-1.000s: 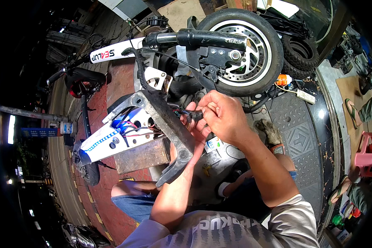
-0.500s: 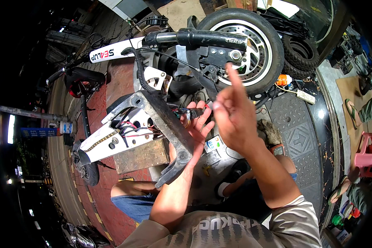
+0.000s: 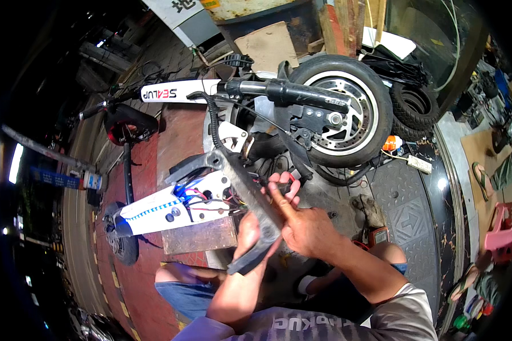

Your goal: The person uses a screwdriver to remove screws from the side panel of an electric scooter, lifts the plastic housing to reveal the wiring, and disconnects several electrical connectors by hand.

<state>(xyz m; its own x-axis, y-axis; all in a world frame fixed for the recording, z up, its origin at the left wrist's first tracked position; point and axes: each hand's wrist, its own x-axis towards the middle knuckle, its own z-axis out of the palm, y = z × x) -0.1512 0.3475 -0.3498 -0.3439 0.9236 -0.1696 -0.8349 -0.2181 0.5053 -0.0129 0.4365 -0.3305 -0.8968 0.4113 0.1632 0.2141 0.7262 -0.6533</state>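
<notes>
A white scooter deck (image 3: 153, 212) lies with its end opened and several wires spilling out. A worn grey-black metal bracket (image 3: 242, 182) stands across that end. My left hand (image 3: 293, 190) reaches behind the bracket, fingers curled around a small black wired part (image 3: 280, 186) whose kind I cannot make out. My right hand (image 3: 310, 230) comes in from the right, index finger stretched out onto the part and the left fingers, its other fingers bent. The bracket hides much of my left palm. Beyond lies the scooter's front wheel (image 3: 384, 116) with its black fork and white stem (image 3: 179, 91).
A wooden block (image 3: 202, 236) supports the deck. At right are an orange-and-white bottle (image 3: 391, 143), a power strip (image 3: 419, 164), loose tyres (image 3: 413, 108), an orange-edged meter (image 3: 379, 235) and a pink stool (image 3: 503, 227). A second person's sandalled foot (image 3: 483, 177) shows there.
My right hand has dropped from the air near the wheel onto my left hand and the part. My left fingers have curled in from spread. The scene sits lower in view; a bluish tint covers the deck.
</notes>
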